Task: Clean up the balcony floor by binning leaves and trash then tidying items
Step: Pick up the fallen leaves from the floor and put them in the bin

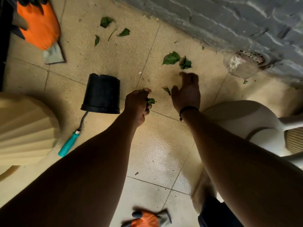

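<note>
Left hand clenched round a wad of green leaves, tips poking out beside the fingers; right hand released, fingers loosely spread just above a small leaf on the tiled floor; larger leaves just beyond the right fingertips; black pot overturned left of the left knuckles.

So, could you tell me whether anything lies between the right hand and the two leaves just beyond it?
Nothing visible does. The open right hand hovers over bare tile, and the leaves lie on the floor just beyond its fingertips. The black pot sits off to the left.
</note>
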